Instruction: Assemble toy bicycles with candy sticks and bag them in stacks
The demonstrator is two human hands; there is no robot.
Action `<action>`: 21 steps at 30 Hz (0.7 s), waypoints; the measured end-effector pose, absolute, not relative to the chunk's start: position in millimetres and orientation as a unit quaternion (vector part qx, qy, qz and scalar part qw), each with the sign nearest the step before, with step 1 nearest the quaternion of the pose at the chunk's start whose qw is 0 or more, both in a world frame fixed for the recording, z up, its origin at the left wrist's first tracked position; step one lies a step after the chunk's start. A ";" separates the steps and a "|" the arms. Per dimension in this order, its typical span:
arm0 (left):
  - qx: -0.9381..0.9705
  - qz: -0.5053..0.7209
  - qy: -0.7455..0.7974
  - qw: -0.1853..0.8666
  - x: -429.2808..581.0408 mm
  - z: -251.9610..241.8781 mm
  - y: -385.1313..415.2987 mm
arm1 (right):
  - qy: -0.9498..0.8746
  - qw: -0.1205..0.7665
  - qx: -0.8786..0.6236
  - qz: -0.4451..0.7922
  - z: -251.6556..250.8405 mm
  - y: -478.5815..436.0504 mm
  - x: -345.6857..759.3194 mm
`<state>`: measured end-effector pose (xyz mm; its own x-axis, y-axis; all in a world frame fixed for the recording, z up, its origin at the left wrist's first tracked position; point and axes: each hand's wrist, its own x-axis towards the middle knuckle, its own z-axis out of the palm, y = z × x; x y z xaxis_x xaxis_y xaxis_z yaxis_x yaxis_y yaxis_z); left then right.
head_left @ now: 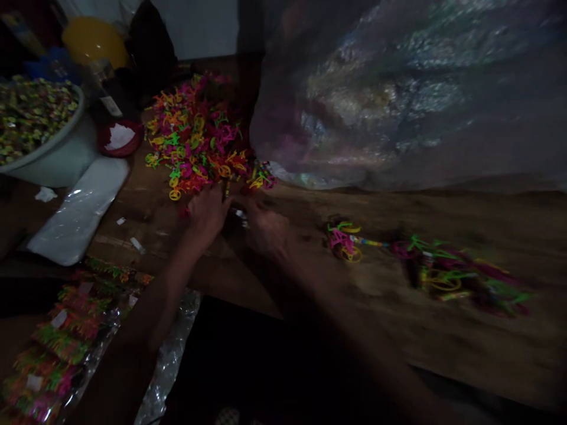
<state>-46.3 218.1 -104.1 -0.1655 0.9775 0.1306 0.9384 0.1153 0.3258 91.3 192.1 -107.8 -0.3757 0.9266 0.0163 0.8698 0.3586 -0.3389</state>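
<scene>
A heap of bright plastic toy bicycles (pixel 199 141) in pink, yellow, green and orange lies on the wooden table. At its near edge is my left hand (pixel 206 212), fingers bent inward. My right hand (pixel 270 230) is close beside it, its fingers curled and pointing toward the left hand. Both are closed, but what they grip is hidden and dim. A small whitish piece (pixel 240 217) shows between the hands. A few more toy bicycles (pixel 256 176) with a striped, beaded-looking part lie just beyond my right hand.
On the right, a row of toy bicycles (pixel 349 241) with a striped tube stretches along the table. A large clear plastic sheet or bag (pixel 398 106) rises behind. Left are a full pale tub (pixel 86 141), a red dish (pixel 101 139), plastic sleeves (pixel 80 206) and packed colourful pieces (pixel 62 336).
</scene>
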 end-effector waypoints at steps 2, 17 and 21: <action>0.650 0.137 0.744 0.064 -42.9 -101.5 219.6 | -0.797 0.171 -0.556 0.162 -113.0 180.5 108.8; 0.709 0.273 0.576 0.300 -55.1 -74.7 169.2 | -0.789 0.329 -0.455 0.249 -115.8 157.2 138.9; 0.648 0.300 0.694 0.096 -85.7 -70.9 200.3 | -0.771 0.351 -0.473 0.241 -123.0 154.0 135.8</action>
<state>-85.7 200.3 -70.9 -0.1424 0.9563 0.2554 0.8411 -0.0191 0.5405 135.8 154.0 -123.0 -0.3065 0.8989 0.3131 0.5608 0.4363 -0.7036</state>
